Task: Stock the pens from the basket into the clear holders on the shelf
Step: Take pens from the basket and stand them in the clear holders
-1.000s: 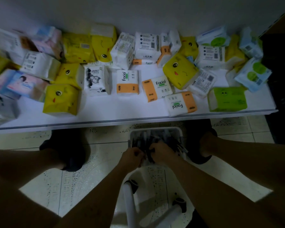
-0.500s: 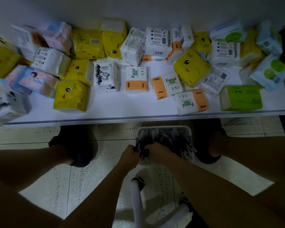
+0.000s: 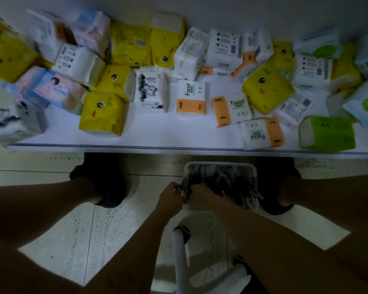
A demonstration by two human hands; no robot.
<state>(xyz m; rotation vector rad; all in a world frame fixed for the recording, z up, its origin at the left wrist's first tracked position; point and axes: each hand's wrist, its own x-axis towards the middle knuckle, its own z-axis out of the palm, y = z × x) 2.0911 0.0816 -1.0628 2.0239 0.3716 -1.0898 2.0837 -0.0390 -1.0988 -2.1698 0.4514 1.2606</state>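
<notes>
Pen pick-up, basket [image 3: 221,164] stage.
Left hand [image 3: 170,198] and right hand [image 3: 200,195] both clutch pens [image 3: 228,183]; next, lift clear; holders unseen.

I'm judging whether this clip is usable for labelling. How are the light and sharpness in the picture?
Head view: dim overall, with the shelf brightest. Head view: the left hand, right hand and pens in the basket lie in shadow, so each grip is hard to read. Head view: the tissue packs at far left are smeared by blur.
</notes>
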